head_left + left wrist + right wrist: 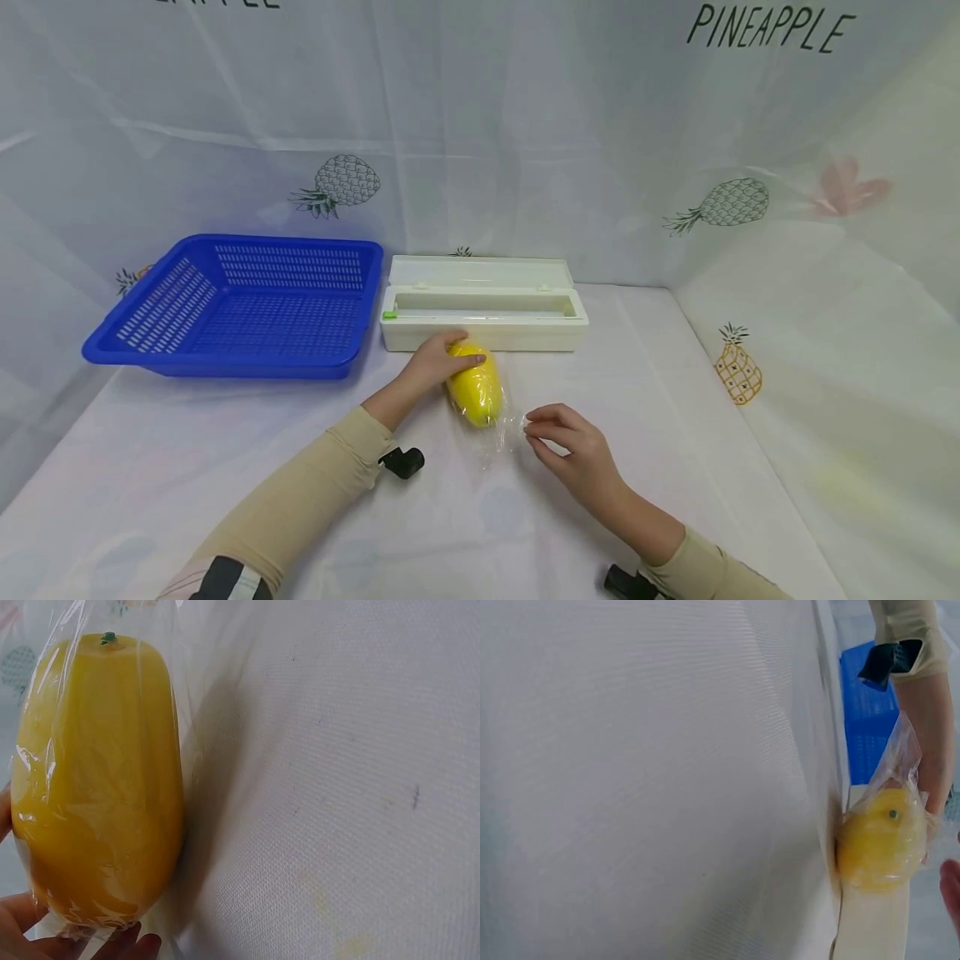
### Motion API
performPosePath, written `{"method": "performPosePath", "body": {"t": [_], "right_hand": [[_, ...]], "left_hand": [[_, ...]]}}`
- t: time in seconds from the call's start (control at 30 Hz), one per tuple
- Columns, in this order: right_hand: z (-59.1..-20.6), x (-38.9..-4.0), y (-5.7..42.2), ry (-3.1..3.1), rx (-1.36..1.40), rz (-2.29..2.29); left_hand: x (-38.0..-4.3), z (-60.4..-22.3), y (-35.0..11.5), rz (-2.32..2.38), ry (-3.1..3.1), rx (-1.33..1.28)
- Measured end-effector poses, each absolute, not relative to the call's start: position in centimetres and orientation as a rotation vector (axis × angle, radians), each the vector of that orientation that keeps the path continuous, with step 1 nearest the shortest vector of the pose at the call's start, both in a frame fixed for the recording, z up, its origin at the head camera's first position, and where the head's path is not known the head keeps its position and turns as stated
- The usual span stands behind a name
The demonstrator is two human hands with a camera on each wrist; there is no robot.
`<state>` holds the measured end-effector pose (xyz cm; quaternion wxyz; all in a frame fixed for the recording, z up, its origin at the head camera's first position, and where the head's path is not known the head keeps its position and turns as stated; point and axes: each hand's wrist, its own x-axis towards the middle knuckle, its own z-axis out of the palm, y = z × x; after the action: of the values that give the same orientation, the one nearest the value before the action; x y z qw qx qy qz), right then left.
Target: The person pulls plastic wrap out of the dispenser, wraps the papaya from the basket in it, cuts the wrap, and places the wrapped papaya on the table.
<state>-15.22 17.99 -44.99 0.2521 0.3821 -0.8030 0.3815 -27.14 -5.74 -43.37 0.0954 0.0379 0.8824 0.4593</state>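
A smooth yellow oval fruit (477,390) with a small green stem end lies in clear plastic film. My left hand (441,360) grips its far end, thumb on top. In the left wrist view the wrapped fruit (101,780) fills the left side, with fingertips (127,943) around its lower end. Loose clear film (501,437) spreads from the fruit's near end towards my right hand (577,458), whose thumb and fingertips pinch its edge. The right wrist view shows the wrapped fruit (881,844) and only a bit of the right fingers (951,889) at the edge.
Behind the fruit stands a long white box (480,333) with its lid raised and a green piece (389,315) at its left end. A blue plastic basket (255,371) sits at the left. The white cloth (420,533) covers the table, and pineapple-print cloth hangs behind.
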Motion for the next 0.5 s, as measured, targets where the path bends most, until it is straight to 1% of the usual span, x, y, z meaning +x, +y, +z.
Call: {"method": "performPosePath", "body": {"t": [0.27,0.5], "right_hand": [[-44.5,-16.0,16.5,-2.147,1.231,0.906],[-44.1,-16.2,15.1,-2.18,1.25,0.931]], "left_hand": [[-27.0,-43.1,-5.6,1.39,2.613,0.09],[-27.0,-43.3,-5.5,1.4,2.624,0.102]]}}
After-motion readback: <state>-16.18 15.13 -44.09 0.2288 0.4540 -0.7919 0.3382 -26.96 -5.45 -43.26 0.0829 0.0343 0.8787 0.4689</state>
